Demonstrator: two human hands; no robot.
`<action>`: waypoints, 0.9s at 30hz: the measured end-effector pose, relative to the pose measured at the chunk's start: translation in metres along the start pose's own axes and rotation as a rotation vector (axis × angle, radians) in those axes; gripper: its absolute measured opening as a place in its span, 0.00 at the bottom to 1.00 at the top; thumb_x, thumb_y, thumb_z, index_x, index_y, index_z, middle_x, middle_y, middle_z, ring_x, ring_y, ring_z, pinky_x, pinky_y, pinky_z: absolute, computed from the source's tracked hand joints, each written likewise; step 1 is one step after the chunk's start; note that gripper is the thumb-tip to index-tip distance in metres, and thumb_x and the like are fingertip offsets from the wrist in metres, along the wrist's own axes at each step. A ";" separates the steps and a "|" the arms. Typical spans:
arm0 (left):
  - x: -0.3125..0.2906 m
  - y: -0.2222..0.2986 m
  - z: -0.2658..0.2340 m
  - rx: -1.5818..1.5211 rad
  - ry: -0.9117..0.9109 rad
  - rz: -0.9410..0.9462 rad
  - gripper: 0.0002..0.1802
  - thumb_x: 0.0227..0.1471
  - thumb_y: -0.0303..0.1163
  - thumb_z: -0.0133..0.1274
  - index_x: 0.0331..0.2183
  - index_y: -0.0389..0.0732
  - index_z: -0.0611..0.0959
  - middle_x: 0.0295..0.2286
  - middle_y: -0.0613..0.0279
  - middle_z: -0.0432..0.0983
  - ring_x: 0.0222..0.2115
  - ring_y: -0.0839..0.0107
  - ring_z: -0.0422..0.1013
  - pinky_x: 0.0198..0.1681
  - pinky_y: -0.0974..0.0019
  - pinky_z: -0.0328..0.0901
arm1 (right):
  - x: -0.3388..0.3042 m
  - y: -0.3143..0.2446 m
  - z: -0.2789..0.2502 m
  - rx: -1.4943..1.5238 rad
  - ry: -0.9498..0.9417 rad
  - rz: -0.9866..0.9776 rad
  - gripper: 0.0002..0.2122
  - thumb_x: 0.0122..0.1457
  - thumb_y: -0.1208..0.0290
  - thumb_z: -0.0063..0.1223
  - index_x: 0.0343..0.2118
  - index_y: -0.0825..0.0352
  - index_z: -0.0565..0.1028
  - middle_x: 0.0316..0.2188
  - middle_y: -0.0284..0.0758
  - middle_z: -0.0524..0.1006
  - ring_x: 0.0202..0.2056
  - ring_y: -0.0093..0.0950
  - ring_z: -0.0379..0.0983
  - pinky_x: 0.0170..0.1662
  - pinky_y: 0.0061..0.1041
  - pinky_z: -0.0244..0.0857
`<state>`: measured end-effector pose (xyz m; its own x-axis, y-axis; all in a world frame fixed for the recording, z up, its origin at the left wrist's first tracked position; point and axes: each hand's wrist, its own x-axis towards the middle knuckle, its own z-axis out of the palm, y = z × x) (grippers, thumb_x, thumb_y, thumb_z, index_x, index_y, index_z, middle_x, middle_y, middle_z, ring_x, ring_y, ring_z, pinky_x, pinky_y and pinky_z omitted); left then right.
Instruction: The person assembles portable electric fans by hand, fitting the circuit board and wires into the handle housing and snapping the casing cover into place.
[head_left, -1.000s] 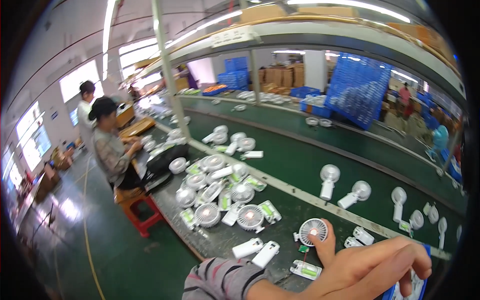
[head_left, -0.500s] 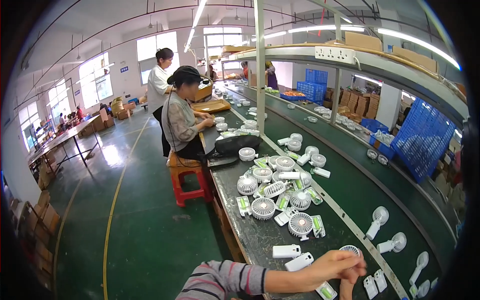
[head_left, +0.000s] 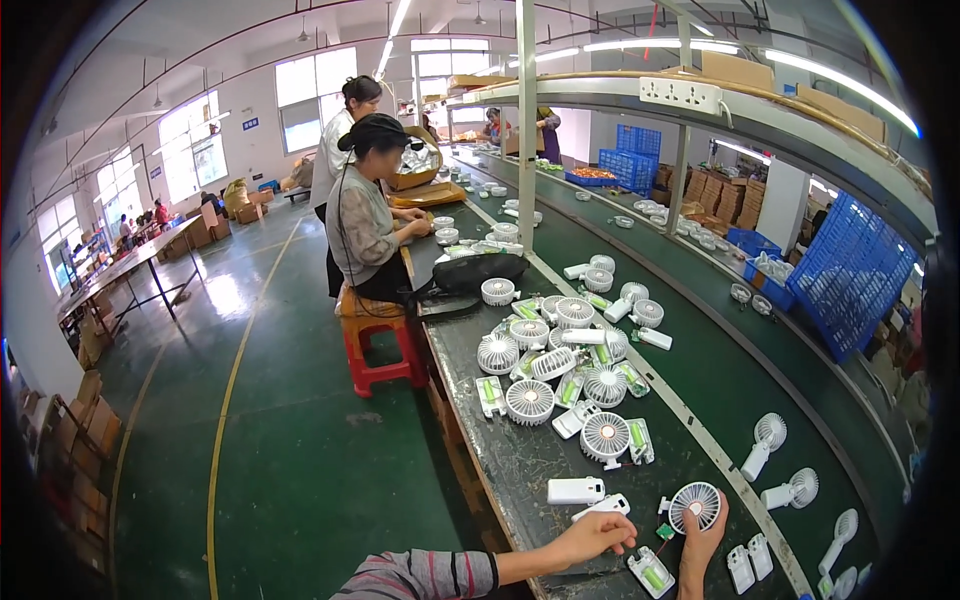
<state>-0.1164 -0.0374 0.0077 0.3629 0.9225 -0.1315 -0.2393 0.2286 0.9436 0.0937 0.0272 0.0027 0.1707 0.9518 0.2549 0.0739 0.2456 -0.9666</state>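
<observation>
My right hand [head_left: 701, 545] holds a round white fan head [head_left: 694, 507], its grille facing up and a thumb across it. Beside the fan head hangs a small green circuit board [head_left: 665, 532]. Below it lies an opened white handle half [head_left: 652, 574] with a green battery inside. My left hand [head_left: 585, 540], in a striped sleeve, is closed with curled fingers; what they hold, if anything, is hidden. It partly covers a white handle cover [head_left: 606, 505]. Another handle cover [head_left: 575, 490] lies just beyond.
A pile of fan heads and opened handles [head_left: 555, 365] spreads across the bench [head_left: 465, 400]. Assembled handheld fans [head_left: 765, 445] rest on the green belt [head_left: 700, 400] at right. A seated co-worker [head_left: 370, 220] works farther along, near a black bag [head_left: 480, 270]. A metal post [head_left: 527, 150] stands at the bench edge.
My hands, together over the fan head before, are now apart: the left has moved left toward the handle covers. The fan head in my right hand now shows fully. The view has shifted slightly.
</observation>
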 end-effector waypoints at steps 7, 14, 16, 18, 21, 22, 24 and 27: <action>-0.012 -0.024 0.021 0.348 0.095 0.233 0.07 0.52 0.29 0.49 0.32 0.34 0.76 0.24 0.62 0.76 0.26 0.76 0.71 0.30 0.73 0.65 | 0.000 0.007 -0.003 0.001 -0.005 -0.012 0.29 0.43 0.81 0.56 0.52 0.69 0.61 0.43 0.38 0.68 0.44 0.28 0.66 0.49 0.24 0.59; -0.023 -0.026 0.024 0.546 0.162 0.264 0.09 0.51 0.31 0.50 0.33 0.35 0.77 0.25 0.60 0.76 0.27 0.71 0.73 0.31 0.69 0.66 | 0.001 0.002 0.003 -0.007 0.011 0.006 0.30 0.43 0.80 0.57 0.52 0.69 0.61 0.43 0.38 0.68 0.42 0.26 0.67 0.47 0.23 0.61; -0.022 -0.025 0.025 0.572 0.152 0.254 0.09 0.51 0.31 0.51 0.33 0.35 0.78 0.26 0.60 0.77 0.28 0.71 0.73 0.32 0.69 0.66 | 0.001 0.004 0.001 -0.003 0.007 0.001 0.30 0.43 0.80 0.57 0.52 0.69 0.61 0.43 0.38 0.68 0.42 0.26 0.67 0.47 0.23 0.61; -0.022 -0.020 0.031 0.468 0.079 0.246 0.09 0.51 0.30 0.51 0.33 0.35 0.78 0.27 0.58 0.76 0.28 0.70 0.73 0.33 0.69 0.65 | 0.002 0.005 0.000 0.003 0.007 -0.004 0.30 0.43 0.81 0.57 0.52 0.69 0.61 0.43 0.38 0.68 0.42 0.26 0.67 0.47 0.23 0.61; -0.017 0.001 0.050 0.519 -0.085 0.379 0.08 0.50 0.29 0.51 0.33 0.34 0.77 0.27 0.58 0.75 0.28 0.71 0.72 0.32 0.69 0.65 | 0.003 0.009 -0.002 -0.010 0.008 -0.031 0.29 0.43 0.81 0.57 0.52 0.69 0.61 0.43 0.37 0.68 0.42 0.26 0.66 0.47 0.22 0.61; -0.015 0.010 0.059 0.460 -0.175 0.396 0.11 0.50 0.29 0.51 0.36 0.35 0.75 0.32 0.58 0.73 0.31 0.73 0.70 0.34 0.70 0.64 | 0.004 0.012 -0.001 -0.005 0.012 -0.030 0.29 0.43 0.81 0.57 0.52 0.69 0.61 0.43 0.37 0.68 0.42 0.26 0.66 0.47 0.22 0.61; -0.020 0.065 0.096 0.435 -0.279 0.620 0.10 0.54 0.31 0.50 0.32 0.33 0.79 0.29 0.54 0.76 0.29 0.66 0.73 0.31 0.67 0.67 | 0.005 0.018 0.001 0.029 -0.016 -0.023 0.29 0.43 0.80 0.58 0.51 0.69 0.62 0.43 0.37 0.68 0.42 0.26 0.66 0.47 0.22 0.61; -0.007 0.072 0.172 0.249 -0.653 0.864 0.09 0.51 0.31 0.53 0.32 0.34 0.80 0.27 0.53 0.75 0.29 0.60 0.72 0.31 0.63 0.66 | 0.003 0.018 0.001 0.003 0.007 -0.061 0.29 0.43 0.80 0.59 0.51 0.69 0.62 0.43 0.38 0.68 0.43 0.27 0.66 0.48 0.24 0.60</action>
<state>0.0184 -0.0805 0.1285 0.5836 0.3838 0.7156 -0.4793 -0.5485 0.6851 0.0951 0.0351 -0.0138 0.1724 0.9337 0.3138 0.0819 0.3039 -0.9492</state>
